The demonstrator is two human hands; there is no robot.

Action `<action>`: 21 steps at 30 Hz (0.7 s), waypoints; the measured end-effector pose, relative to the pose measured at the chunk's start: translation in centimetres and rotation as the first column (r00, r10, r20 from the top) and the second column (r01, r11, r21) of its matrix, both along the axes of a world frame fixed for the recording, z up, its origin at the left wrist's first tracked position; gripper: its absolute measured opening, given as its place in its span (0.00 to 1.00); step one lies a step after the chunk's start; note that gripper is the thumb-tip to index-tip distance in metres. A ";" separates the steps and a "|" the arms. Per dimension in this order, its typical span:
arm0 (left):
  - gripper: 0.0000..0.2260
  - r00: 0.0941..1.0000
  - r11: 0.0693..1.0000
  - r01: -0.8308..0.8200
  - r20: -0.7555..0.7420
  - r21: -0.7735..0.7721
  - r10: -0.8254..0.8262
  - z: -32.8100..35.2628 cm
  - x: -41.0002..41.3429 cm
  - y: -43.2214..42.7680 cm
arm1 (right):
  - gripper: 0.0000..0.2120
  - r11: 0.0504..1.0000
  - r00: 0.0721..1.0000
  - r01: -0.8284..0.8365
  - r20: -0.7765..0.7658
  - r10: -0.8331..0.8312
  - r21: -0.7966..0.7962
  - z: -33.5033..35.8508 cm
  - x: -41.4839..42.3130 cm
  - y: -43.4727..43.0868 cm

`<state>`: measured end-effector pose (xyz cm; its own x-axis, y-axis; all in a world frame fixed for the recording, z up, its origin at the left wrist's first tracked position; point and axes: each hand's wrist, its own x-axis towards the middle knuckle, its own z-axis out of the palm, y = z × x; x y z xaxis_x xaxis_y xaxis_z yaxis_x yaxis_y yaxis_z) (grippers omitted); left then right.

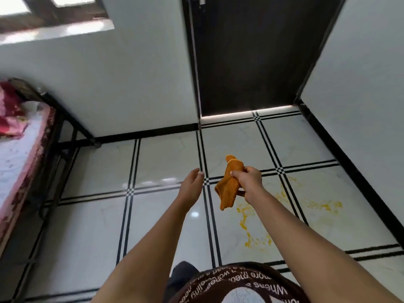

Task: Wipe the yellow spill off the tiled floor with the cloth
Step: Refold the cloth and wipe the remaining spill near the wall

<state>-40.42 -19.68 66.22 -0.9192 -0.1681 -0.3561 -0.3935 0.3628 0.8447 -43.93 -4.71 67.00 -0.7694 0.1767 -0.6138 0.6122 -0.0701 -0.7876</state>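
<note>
Your right hand [248, 182] grips the bunched orange cloth [228, 184] in the air, left hand [192, 182] open beside it — the yellow spill [258, 224] lies scattered to the right, so one narrow pass may smear it

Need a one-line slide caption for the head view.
Right hand holds an orange cloth above the yellow spill on the tiled floor; left hand open.
</note>
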 end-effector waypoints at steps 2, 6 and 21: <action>0.20 0.996 0.996 0.092 0.019 0.009 -0.092 -0.5 -3.5 -0.1 | 0.05 0.997 0.997 0.073 -0.002 -0.073 -0.005 -0.2 -2.1 -0.3; 0.21 0.950 0.951 0.306 0.058 0.031 -0.308 -2.1 -11.1 0.2 | 0.08 0.965 0.965 0.261 0.001 -0.261 -0.023 -1.3 -6.1 -0.7; 0.20 0.486 0.511 0.859 0.267 0.033 -0.832 -12.5 -26.1 5.9 | 0.19 0.444 0.432 0.896 0.195 -0.881 0.022 -10.0 -11.1 0.0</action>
